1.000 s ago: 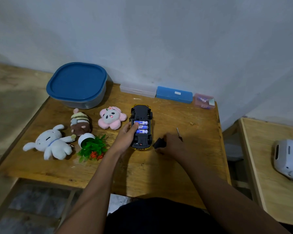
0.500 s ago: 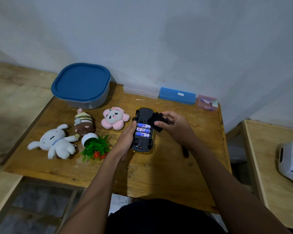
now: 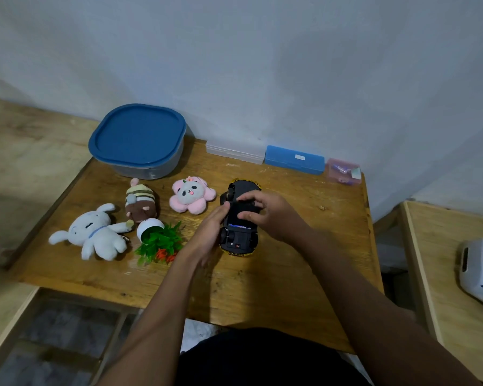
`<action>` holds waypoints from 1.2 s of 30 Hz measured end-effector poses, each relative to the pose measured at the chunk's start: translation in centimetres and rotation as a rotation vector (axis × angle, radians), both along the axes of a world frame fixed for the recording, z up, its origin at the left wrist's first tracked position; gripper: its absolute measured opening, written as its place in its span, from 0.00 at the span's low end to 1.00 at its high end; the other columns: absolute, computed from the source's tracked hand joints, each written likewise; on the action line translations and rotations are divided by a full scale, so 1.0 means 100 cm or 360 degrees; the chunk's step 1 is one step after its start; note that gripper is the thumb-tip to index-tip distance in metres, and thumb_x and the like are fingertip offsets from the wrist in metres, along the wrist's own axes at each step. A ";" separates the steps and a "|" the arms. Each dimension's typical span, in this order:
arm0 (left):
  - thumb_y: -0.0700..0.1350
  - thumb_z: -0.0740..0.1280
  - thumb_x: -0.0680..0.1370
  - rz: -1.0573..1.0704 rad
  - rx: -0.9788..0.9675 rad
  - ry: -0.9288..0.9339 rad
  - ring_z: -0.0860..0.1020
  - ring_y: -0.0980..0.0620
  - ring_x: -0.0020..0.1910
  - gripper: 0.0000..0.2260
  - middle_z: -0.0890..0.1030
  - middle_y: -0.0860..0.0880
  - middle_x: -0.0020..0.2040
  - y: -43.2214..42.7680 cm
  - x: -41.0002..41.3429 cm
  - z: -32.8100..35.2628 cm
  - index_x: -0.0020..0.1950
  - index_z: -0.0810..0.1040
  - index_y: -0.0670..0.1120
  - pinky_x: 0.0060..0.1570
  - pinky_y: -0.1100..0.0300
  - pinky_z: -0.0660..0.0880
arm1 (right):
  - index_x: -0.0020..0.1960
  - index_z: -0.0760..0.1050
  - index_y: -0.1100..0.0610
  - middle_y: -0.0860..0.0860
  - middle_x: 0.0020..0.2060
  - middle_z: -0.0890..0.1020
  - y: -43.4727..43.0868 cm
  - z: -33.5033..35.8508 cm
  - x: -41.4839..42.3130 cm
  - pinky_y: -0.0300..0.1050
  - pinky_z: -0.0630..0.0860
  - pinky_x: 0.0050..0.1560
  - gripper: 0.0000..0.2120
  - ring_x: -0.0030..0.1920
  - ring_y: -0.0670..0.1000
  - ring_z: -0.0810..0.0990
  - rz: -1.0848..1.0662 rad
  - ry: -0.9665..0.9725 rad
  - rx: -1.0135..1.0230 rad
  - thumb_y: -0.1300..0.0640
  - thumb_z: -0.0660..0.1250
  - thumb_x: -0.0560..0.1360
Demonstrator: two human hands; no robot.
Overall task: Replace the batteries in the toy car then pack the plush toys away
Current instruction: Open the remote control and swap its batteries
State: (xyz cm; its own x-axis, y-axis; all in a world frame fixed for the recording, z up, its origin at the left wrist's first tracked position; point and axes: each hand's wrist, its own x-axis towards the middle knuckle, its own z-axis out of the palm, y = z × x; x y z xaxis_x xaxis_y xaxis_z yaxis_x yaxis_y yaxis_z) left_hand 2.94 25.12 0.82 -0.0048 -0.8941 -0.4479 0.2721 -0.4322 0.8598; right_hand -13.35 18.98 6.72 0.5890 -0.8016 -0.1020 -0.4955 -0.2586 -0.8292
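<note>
The toy car (image 3: 239, 242) lies upside down on the wooden table (image 3: 262, 288), black underside up with a yellow body edge. My left hand (image 3: 209, 229) grips its left side, thumb on top. My right hand (image 3: 273, 213) holds the black battery cover (image 3: 244, 208) over the compartment, where a strip of blue batteries (image 3: 236, 225) still shows. Three plush toys lie to the left: a white rabbit (image 3: 95, 235), a brown striped bee (image 3: 141, 203) and a pink panda flower (image 3: 191, 196).
A container with a blue lid (image 3: 137, 135) stands at the back left. A tipped fake plant (image 3: 159, 240) lies beside my left wrist. A clear case (image 3: 234, 151), blue case (image 3: 294, 160) and pink box (image 3: 343, 171) line the wall. A white device (image 3: 480, 274) sits on the right table.
My right hand picked the black cover up from the table, carried it to the car and now has it over the batteries. My left hand shifted from the batteries to the car's side.
</note>
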 end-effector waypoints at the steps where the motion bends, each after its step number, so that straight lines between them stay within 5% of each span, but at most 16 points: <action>1: 0.68 0.61 0.74 -0.0005 0.0004 -0.0003 0.80 0.44 0.60 0.25 0.81 0.46 0.62 0.000 0.000 -0.001 0.66 0.76 0.56 0.65 0.38 0.71 | 0.59 0.78 0.49 0.47 0.53 0.82 0.000 -0.002 0.000 0.54 0.80 0.54 0.14 0.55 0.46 0.80 -0.0011 0.0005 -0.0019 0.54 0.72 0.73; 6: 0.71 0.65 0.70 0.0024 -0.0008 0.0031 0.79 0.45 0.63 0.31 0.80 0.47 0.64 0.000 -0.001 -0.003 0.68 0.75 0.56 0.65 0.39 0.71 | 0.59 0.79 0.48 0.45 0.51 0.83 0.004 -0.011 0.000 0.55 0.78 0.52 0.15 0.51 0.46 0.79 -0.0062 0.0057 -0.0260 0.50 0.72 0.73; 10: 0.61 0.58 0.80 0.0079 -0.0026 0.0058 0.80 0.43 0.60 0.20 0.82 0.44 0.60 -0.001 -0.004 -0.004 0.66 0.77 0.52 0.58 0.46 0.76 | 0.60 0.80 0.48 0.43 0.46 0.74 0.005 -0.020 0.001 0.47 0.70 0.49 0.18 0.49 0.46 0.70 -0.0176 0.0250 -0.0674 0.46 0.72 0.71; 13: 0.57 0.57 0.82 0.0098 -0.0017 0.0115 0.81 0.43 0.59 0.19 0.82 0.43 0.60 0.000 -0.006 -0.004 0.66 0.76 0.50 0.53 0.48 0.77 | 0.61 0.80 0.48 0.47 0.46 0.78 0.008 -0.025 0.000 0.46 0.69 0.48 0.19 0.50 0.50 0.72 -0.0182 0.0340 -0.0820 0.45 0.71 0.72; 23: 0.58 0.57 0.82 0.0108 -0.0032 0.0106 0.81 0.45 0.60 0.18 0.82 0.45 0.61 0.000 -0.005 -0.006 0.67 0.75 0.52 0.63 0.40 0.74 | 0.58 0.81 0.46 0.41 0.46 0.80 0.006 -0.019 0.003 0.58 0.72 0.55 0.12 0.50 0.47 0.74 -0.0213 0.0122 -0.0417 0.47 0.64 0.78; 36: 0.60 0.57 0.81 0.0106 -0.0085 0.0059 0.80 0.47 0.60 0.20 0.82 0.47 0.61 -0.002 -0.006 0.000 0.68 0.74 0.52 0.64 0.41 0.73 | 0.58 0.80 0.44 0.37 0.43 0.78 0.007 -0.018 0.006 0.62 0.74 0.52 0.15 0.49 0.47 0.77 -0.0299 -0.0033 -0.0392 0.42 0.61 0.76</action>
